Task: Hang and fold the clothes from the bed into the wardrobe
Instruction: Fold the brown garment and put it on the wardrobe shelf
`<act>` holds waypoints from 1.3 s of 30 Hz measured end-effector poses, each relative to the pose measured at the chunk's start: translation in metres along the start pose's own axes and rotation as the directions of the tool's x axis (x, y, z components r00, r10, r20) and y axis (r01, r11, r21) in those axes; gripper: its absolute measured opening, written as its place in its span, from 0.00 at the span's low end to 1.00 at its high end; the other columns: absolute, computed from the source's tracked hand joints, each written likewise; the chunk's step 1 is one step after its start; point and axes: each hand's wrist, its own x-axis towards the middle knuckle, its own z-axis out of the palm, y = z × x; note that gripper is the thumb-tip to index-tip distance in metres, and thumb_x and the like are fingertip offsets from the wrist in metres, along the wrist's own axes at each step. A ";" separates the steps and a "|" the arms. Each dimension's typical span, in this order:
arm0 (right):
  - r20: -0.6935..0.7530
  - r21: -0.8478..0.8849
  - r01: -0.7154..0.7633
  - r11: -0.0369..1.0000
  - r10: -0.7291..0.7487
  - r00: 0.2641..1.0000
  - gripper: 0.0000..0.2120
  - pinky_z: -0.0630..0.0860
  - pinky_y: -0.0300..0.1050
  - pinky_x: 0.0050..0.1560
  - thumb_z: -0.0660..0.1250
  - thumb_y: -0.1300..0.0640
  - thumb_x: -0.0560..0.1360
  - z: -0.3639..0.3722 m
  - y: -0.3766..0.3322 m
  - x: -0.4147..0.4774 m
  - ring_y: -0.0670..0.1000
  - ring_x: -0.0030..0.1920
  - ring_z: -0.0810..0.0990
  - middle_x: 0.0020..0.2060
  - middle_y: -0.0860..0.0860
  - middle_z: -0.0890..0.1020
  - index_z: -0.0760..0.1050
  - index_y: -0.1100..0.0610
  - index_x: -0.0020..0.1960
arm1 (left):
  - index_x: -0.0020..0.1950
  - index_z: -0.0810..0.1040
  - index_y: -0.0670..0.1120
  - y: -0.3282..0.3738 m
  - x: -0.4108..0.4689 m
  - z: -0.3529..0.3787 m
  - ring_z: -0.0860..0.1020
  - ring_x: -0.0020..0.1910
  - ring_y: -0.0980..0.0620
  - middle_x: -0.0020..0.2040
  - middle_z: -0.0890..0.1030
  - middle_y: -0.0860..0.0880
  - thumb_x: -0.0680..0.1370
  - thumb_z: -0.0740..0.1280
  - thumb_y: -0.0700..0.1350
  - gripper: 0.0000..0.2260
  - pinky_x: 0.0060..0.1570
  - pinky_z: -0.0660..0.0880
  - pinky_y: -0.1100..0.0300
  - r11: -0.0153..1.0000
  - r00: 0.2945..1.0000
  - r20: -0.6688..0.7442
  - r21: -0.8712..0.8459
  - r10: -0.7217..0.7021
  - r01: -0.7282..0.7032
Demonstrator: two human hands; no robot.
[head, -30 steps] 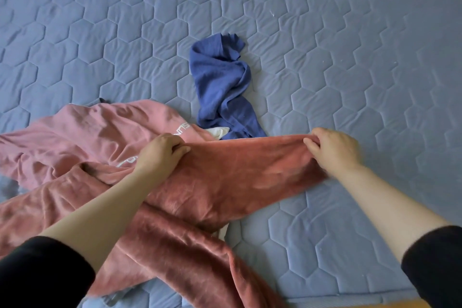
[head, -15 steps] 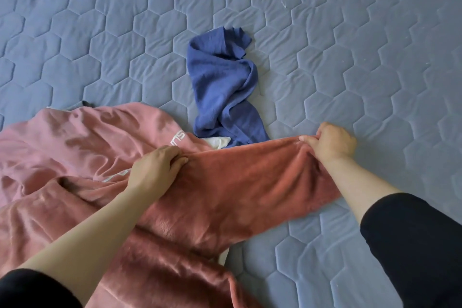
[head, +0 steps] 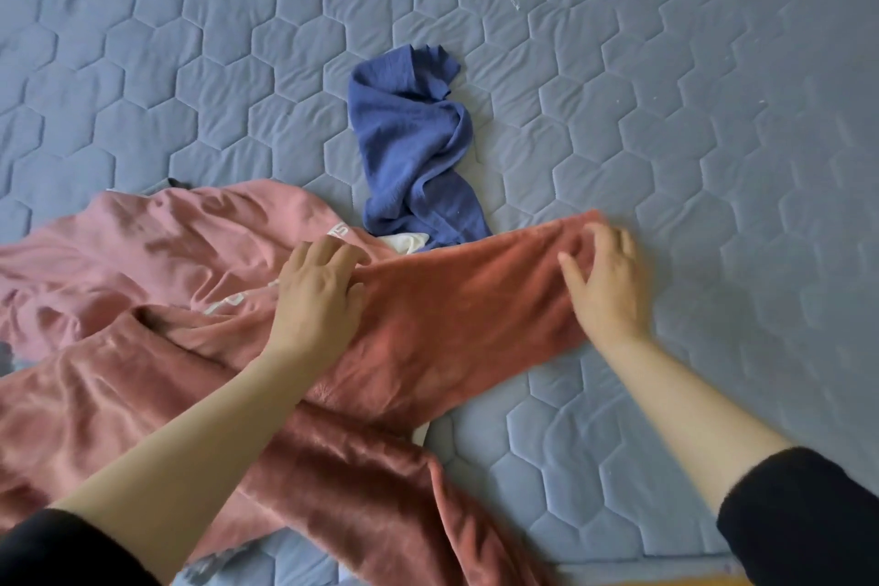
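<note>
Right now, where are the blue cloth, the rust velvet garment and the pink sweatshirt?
blue cloth (head: pixel 413 143): head view, on its crumpled middle.
rust velvet garment (head: pixel 456 314): head view, on the stretch between the two hands.
pink sweatshirt (head: pixel 190 243): head view, on its plain upper area, left of the lettering.

Rust fleece garment (head: pixel 428 324) spread on bed (head: pixel 666 109).
</note>
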 end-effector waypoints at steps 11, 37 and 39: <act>0.351 0.074 -0.263 0.962 0.221 0.910 0.05 0.74 0.47 0.42 0.70 0.54 0.73 0.000 -0.033 -0.239 0.53 0.43 0.81 0.41 0.49 0.82 0.79 0.55 0.45 | 0.40 0.81 0.42 0.018 -0.126 -0.023 0.78 0.37 0.42 0.38 0.80 0.47 0.66 0.73 0.32 0.07 0.42 0.75 0.55 0.979 0.925 0.328 -0.140 0.190 -0.151; 0.071 0.144 -0.002 0.990 -0.009 0.997 0.06 0.75 0.47 0.43 0.66 0.59 0.78 -0.029 0.000 -0.228 0.55 0.45 0.80 0.45 0.53 0.82 0.77 0.60 0.53 | 0.42 0.70 0.41 0.016 -0.112 -0.033 0.76 0.38 0.38 0.36 0.77 0.43 0.77 0.65 0.40 0.06 0.40 0.65 0.52 0.993 0.969 0.237 0.075 0.071 -0.091; 0.201 0.139 0.043 0.989 -0.071 0.977 0.10 0.75 0.47 0.47 0.67 0.57 0.77 -0.026 0.004 -0.225 0.53 0.48 0.79 0.49 0.53 0.81 0.77 0.59 0.57 | 0.42 0.72 0.40 0.011 -0.119 -0.033 0.77 0.36 0.38 0.34 0.78 0.43 0.75 0.68 0.41 0.07 0.41 0.67 0.52 0.991 0.953 0.290 0.073 0.087 -0.113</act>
